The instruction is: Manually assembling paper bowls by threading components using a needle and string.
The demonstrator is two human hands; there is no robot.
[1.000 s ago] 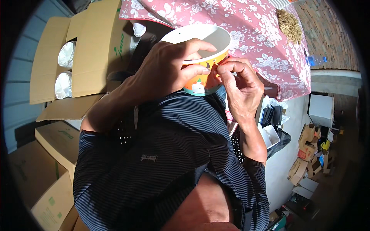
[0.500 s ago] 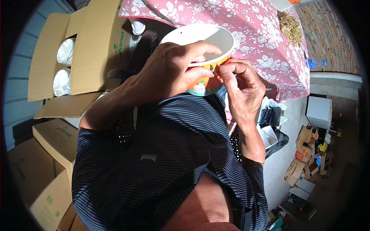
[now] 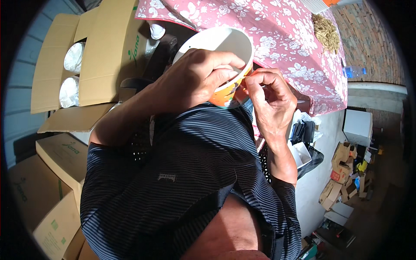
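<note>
A round paper tub (image 3: 229,37), white inside and orange with printed figures outside, is tilted in front of my chest. My left hand (image 3: 200,76) holds it by the near wall, with the fingers inside and the thumb at the rim. Beside the tub's right side, my right hand (image 3: 273,93) has its thumb and index finger pinched together. A bit of red shows at those fingertips, too small to name. Whether it is joined to the tub, I cannot tell.
A table with a pink floral cloth (image 3: 286,39) stands ahead, a bundle of tan strands (image 3: 326,34) on it. To the left, an open cardboard box (image 3: 104,56) holds wrapped white stacks (image 3: 69,92). More boxes (image 3: 65,156) lie below it. A clear bottle (image 3: 354,71) is at far right.
The tub has shifted slightly left and turned, showing a different part of its print. My left thumb has moved from the outer wall up to the rim. My right hand has barely moved.
</note>
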